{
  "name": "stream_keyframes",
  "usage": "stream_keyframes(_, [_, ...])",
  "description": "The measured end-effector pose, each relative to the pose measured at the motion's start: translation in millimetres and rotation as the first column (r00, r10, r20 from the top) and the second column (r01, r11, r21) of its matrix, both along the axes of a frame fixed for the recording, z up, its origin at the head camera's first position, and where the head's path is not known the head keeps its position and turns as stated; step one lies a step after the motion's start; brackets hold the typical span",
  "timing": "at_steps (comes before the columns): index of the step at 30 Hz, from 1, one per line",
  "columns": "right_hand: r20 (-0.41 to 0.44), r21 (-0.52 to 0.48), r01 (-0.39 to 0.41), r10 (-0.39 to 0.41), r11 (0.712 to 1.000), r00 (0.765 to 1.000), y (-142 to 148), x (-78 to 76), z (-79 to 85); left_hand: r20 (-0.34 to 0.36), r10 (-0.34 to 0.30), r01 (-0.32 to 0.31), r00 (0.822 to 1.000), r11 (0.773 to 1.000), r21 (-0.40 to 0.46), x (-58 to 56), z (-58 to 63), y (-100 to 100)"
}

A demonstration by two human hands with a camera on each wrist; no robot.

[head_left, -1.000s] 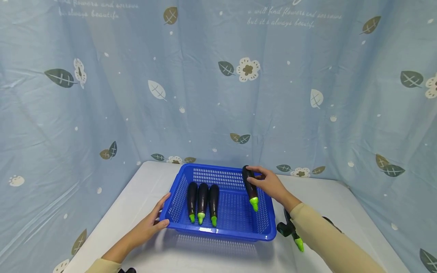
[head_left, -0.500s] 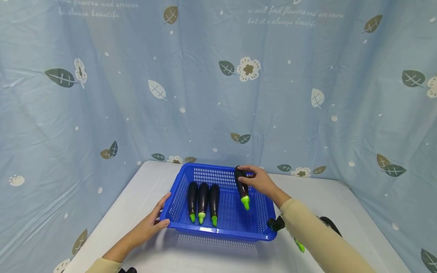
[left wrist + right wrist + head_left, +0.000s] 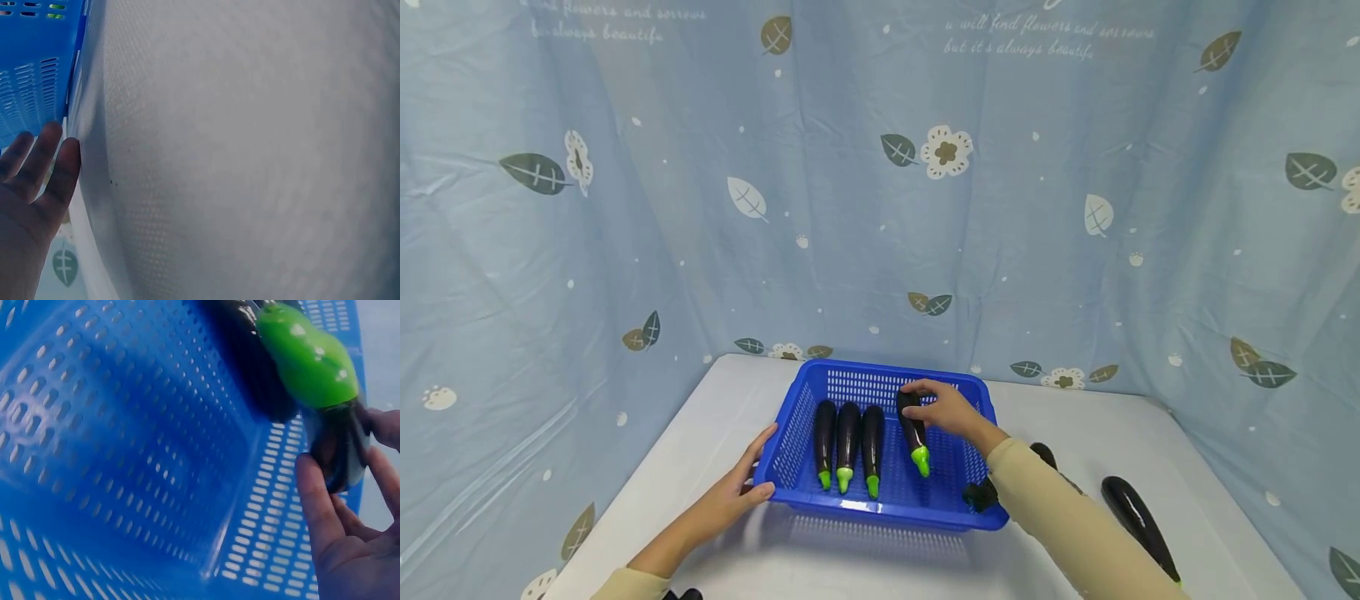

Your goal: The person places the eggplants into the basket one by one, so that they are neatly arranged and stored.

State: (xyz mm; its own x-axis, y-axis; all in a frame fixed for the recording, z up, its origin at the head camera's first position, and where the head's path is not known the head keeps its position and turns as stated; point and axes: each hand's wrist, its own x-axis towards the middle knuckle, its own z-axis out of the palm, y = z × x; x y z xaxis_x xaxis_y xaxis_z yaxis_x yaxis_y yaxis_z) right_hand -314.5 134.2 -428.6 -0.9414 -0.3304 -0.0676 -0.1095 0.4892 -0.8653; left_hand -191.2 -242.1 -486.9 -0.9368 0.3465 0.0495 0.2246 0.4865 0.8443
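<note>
Pinching one eggplant [image 3: 913,425], stem [image 3: 921,460] toward the basket's near edge [image 3: 917,512], the right hand [image 3: 951,412] sits right of three others [image 3: 847,440]; left hand [image 3: 728,500], fingers straight, touches left edge [image 3: 786,414].

Six eggplants are showing. Three eggplants [image 3: 847,442] are lying side by side toward the nine o'clock side of one blue basket [image 3: 925,515]. One held eggplant [image 3: 911,423] is tilting toward its two o'clock. Two loose eggplants [image 3: 1138,521] are lying between three and four o'clock from the basket, on one white table [image 3: 730,383]; one is partly hiding behind a sleeve [image 3: 1075,517]. Two hands are reaching in: the left hand [image 3: 730,492] is touching the basket at nine o'clock, the right hand [image 3: 951,410] is gripping at two. Two sleeves are showing.
</note>
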Motion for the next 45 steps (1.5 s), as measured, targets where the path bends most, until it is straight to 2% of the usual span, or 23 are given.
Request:
stream_keyframes(13, [0.041, 0.069, 0.015, -0.018, 0.998, 0.999, -13.0, -3.6, -18.1, -0.035, -0.024, 0.024, 0.999, 1.000, 0.016, -0.7, 0.6, 1.7])
stream_keyframes(19, [0.054, 0.082, -0.012, 0.008, 0.997, 0.999, -20.1, -4.2, -23.0, -0.036, -0.024, 0.025, 0.999, 0.999, 0.029, -0.8, -1.1, 0.8])
stream_keyframes(24, [0.095, 0.056, -0.028, 0.022, 0.998, 0.995, -22.4, -1.0, -18.8, -0.076, -0.037, 0.040, 0.996, 0.999, 0.036, -2.7, -3.7, -0.5])
stream_keyframes(30, [0.147, 0.122, -0.057, 0.039, 0.991, 0.988, -21.5, 2.4, -16.9, -0.093, -0.051, 0.055, 0.994, 0.997, 0.045, -3.8, -3.6, -1.0])
stream_keyframes(39, [0.143, 0.114, -0.086, 0.069, 0.990, 0.987, -18.9, 3.2, -19.1, -0.064, -0.042, 0.044, 0.997, 0.998, 0.035, -2.2, -4.6, -1.6])
stream_keyframes(45, [0.098, 0.130, -0.087, 0.075, 0.988, 0.992, -16.4, 2.2, -11.3, -0.064, -0.042, 0.044, 0.997, 0.999, 0.032, -2.3, -3.6, -2.9])
